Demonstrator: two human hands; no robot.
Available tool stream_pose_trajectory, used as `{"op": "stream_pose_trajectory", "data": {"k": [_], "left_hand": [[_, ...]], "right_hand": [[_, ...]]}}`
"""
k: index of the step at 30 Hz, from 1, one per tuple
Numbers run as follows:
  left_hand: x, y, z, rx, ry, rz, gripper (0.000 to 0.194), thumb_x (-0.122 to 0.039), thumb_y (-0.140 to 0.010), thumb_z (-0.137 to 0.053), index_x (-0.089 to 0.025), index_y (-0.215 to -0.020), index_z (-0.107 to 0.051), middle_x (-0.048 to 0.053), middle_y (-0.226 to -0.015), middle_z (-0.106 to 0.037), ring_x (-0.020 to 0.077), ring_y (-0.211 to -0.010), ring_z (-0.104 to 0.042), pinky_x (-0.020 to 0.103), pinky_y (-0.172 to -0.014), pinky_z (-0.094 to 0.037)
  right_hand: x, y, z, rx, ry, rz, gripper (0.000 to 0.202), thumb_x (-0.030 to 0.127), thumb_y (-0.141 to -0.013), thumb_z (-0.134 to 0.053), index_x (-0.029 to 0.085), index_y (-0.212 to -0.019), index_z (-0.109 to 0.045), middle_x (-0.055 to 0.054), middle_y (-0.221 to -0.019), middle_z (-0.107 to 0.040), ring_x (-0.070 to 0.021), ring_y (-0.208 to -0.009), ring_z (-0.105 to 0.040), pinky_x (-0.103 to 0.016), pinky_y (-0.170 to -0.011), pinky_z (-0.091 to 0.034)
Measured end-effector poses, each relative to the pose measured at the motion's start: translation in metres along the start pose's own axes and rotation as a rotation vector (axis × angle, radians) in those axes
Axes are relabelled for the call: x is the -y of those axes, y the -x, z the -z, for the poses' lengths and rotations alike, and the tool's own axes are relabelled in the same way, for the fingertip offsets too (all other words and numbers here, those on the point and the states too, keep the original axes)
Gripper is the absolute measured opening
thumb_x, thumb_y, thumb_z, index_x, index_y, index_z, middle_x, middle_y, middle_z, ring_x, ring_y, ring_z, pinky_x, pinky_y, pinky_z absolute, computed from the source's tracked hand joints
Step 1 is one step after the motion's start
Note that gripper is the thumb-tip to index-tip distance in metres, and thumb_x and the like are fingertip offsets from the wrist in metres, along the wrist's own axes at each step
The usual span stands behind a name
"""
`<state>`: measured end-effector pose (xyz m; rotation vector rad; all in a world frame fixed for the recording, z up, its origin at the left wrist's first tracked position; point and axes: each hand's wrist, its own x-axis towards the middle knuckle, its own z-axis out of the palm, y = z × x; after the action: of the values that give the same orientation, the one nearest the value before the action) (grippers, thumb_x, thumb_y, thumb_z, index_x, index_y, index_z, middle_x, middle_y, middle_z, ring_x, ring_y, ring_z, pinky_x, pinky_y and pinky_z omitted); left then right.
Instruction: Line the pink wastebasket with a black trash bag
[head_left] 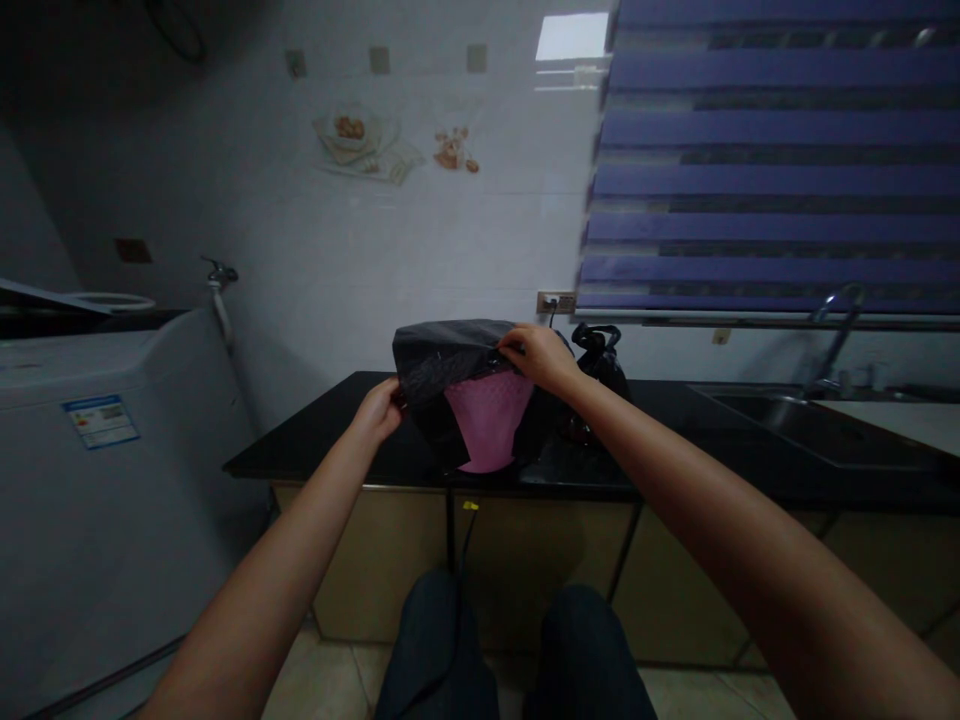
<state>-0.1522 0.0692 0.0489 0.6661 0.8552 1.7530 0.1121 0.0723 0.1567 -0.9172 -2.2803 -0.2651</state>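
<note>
A pink bin (489, 425) stands at the front edge of the black countertop (322, 425). Over its top and left side hangs a black plastic bag (442, 355), its upper part spread out. My left hand (381, 408) grips the bag's edge at the left of the bin, with the fingertips partly hidden behind the plastic. My right hand (541, 355) pinches the bag at the bin's right rim. Whether the bag reaches down inside the bin is hidden from here.
Behind my right hand sits a tied black bag (600, 365), below a wall socket (556, 302) with a plug in it. A sink (795, 420) with a tap (836, 340) lies at the right. At the left stands a washing machine (142, 480).
</note>
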Motion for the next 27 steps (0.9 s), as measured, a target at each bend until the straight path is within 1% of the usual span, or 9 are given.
{"op": "stream_pose_trajectory", "data": {"k": [4,8,15,21,27], "left_hand": [[0.005,-0.003,0.0,0.007,0.01,-0.003,0.012,-0.006,-0.072,-0.058,-0.016,-0.067,-0.063,0.002,-0.063,-0.067,0.014,-0.058,-0.063,0.025,-0.061,-0.051],[0.01,-0.005,0.001,0.018,0.02,-0.011,0.014,-0.006,-0.074,-0.056,-0.015,-0.068,-0.064,0.003,-0.069,-0.069,0.0141,-0.063,-0.065,0.025,-0.066,-0.052],[0.015,-0.008,0.003,0.028,0.028,-0.01,0.015,-0.005,-0.074,-0.055,-0.015,-0.068,-0.064,0.003,-0.065,-0.069,0.0132,-0.058,-0.063,0.024,-0.062,-0.052],[0.015,-0.008,0.003,0.035,0.037,-0.005,0.014,-0.006,-0.074,-0.055,-0.016,-0.069,-0.064,0.003,-0.068,-0.07,0.0133,-0.06,-0.065,0.024,-0.066,-0.053],[0.015,-0.004,0.002,0.029,0.033,0.003,0.012,-0.006,-0.072,-0.056,-0.015,-0.069,-0.063,0.002,-0.064,-0.068,0.013,-0.056,-0.063,0.024,-0.061,-0.052]], "right_hand": [[-0.003,0.0,0.0,-0.014,-0.007,-0.021,0.02,0.017,-0.085,-0.055,0.014,-0.092,-0.073,-0.009,-0.096,-0.069,-0.0197,-0.089,-0.062,-0.03,-0.08,-0.043],[-0.007,0.0,0.0,-0.035,-0.019,-0.007,0.02,0.019,-0.085,-0.054,0.014,-0.092,-0.073,-0.01,-0.094,-0.069,-0.0196,-0.089,-0.062,-0.031,-0.08,-0.044],[-0.008,0.002,0.004,-0.047,-0.005,-0.026,0.02,0.018,-0.085,-0.055,0.014,-0.092,-0.073,-0.011,-0.094,-0.069,-0.0203,-0.091,-0.062,-0.032,-0.081,-0.044],[-0.006,0.004,0.006,-0.045,0.001,-0.031,0.021,0.02,-0.086,-0.054,0.015,-0.093,-0.073,-0.01,-0.094,-0.069,-0.0197,-0.09,-0.062,-0.031,-0.08,-0.044],[-0.006,0.003,0.008,-0.048,0.016,-0.031,0.02,0.021,-0.086,-0.055,0.016,-0.093,-0.073,-0.01,-0.094,-0.069,-0.0192,-0.09,-0.061,-0.029,-0.079,-0.043]]}}
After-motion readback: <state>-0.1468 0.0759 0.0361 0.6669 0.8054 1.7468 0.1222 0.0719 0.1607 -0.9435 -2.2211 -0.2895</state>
